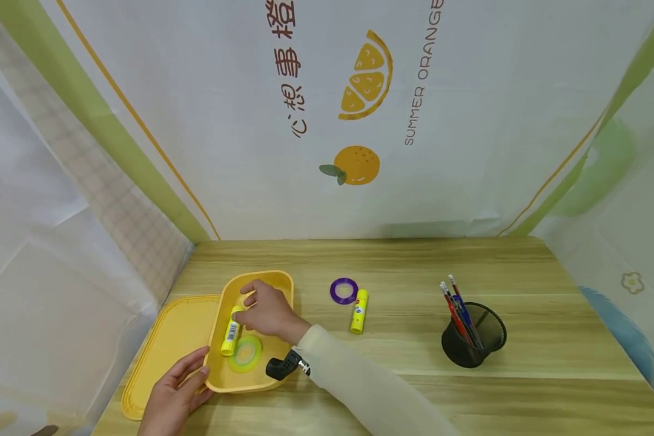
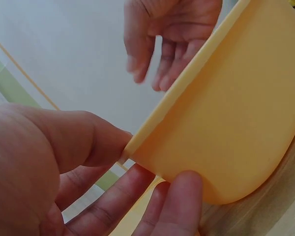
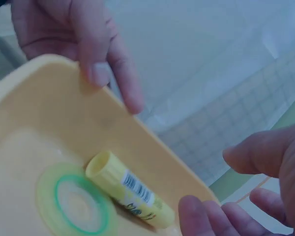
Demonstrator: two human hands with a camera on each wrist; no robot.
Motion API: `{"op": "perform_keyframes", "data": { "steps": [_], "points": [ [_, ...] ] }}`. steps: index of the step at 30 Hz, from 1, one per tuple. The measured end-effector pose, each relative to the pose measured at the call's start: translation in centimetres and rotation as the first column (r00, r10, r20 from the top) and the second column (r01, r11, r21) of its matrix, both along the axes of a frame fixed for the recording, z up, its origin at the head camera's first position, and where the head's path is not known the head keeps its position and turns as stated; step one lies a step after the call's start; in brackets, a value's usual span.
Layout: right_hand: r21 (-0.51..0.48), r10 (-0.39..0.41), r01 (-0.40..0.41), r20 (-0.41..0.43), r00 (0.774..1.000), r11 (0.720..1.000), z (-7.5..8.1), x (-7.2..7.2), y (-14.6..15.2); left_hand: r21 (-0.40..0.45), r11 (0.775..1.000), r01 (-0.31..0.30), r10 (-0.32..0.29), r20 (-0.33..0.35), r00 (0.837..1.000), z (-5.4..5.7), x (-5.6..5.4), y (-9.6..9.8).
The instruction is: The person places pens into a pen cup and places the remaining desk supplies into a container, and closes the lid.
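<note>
My left hand (image 1: 172,393) grips the near left corner of a yellow plastic box (image 1: 269,383), thumb at the rim and fingers against the outside wall. Inside the box, a yellow glue stick (image 3: 130,189) lies along the left wall. Beside it rests a roll of tape (image 3: 48,199), yellow-green with a green inner ring. Over the box hovers my right hand (image 1: 269,312), its fingers loosely bent and apart, holding nothing. In the right wrist view its fingertips are close to the far end of the glue stick.
The yellow lid (image 1: 169,342) lies flat left of the box, partly beneath it in the head view. Right of the box are a purple tape roll (image 1: 335,291) and a second glue stick (image 1: 359,315). A black mesh pen holder (image 1: 460,351) with several pencils and pens stands farther right.
</note>
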State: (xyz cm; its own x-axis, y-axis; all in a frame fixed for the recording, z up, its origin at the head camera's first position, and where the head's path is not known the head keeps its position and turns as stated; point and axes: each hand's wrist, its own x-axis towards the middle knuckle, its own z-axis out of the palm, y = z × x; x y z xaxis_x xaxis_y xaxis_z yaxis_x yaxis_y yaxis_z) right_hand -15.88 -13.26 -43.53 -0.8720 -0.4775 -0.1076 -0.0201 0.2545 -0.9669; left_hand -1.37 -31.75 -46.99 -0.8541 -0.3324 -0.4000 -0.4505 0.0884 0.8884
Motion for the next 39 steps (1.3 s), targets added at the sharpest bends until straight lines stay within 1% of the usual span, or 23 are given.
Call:
{"op": "perform_keyframes", "data": {
  "steps": [4, 6, 9, 11, 15, 21, 25, 29, 34, 39],
  "points": [
    [-0.091, 0.006, -0.008, -0.024, 1.000, 0.996, 0.6, 0.2, 1.0, 0.011, 1.000, -0.005, 0.005, -0.003, 1.000, -0.1, 0.0, -0.1],
    [-0.116, 0.006, -0.014, -0.074, 0.997, 0.993, 1.0, 0.3, 1.7, 0.009, 1.000, -0.003, 0.003, -0.001, 1.000, -0.2, 0.0, -0.1],
    [-0.111, 0.002, -0.021, -0.163, 0.987, 0.994, 1.5, 0.5, 2.8, 0.004, 1.000, 0.001, -0.001, 0.002, 1.000, -0.2, -0.1, 0.0],
    [-0.089, 0.001, -0.022, -0.227, 0.974, 0.996, 1.9, 0.7, 3.5, 0.002, 1.000, 0.004, -0.004, 0.003, 1.000, -0.2, -0.2, 0.0],
    [-0.075, -0.006, -0.017, -0.295, 0.956, 0.997, 2.2, 1.2, 4.8, 0.002, 1.000, 0.002, -0.002, 0.005, 1.000, -0.3, -0.2, -0.1],
    [-0.103, -0.041, 0.008, -0.316, 0.948, 0.995, 2.5, 1.7, 6.9, 0.009, 1.000, -0.004, 0.004, 0.000, 1.000, -0.2, -0.1, -0.1],
    [-0.109, -0.067, 0.031, -0.335, 0.940, 0.994, 2.8, 1.9, 8.5, 0.012, 1.000, 0.001, -0.001, -0.004, 1.000, -0.2, 0.0, -0.1],
    [-0.122, -0.091, 0.050, -0.355, 0.930, 0.991, 2.8, 1.8, 9.9, 0.005, 1.000, 0.005, -0.005, -0.002, 1.000, -0.1, 0.1, -0.1],
    [-0.121, -0.146, 0.109, -0.366, 0.919, 0.987, 2.0, 1.3, 11.6, -0.002, 1.000, 0.016, -0.016, 0.002, 1.000, -0.1, 0.1, -0.1],
    [-0.111, -0.221, 0.195, -0.341, 0.914, 0.975, 0.5, 0.6, 13.8, 0.000, 1.000, 0.014, -0.014, 0.009, 1.000, 0.1, 0.0, 0.0]
  ]
}}
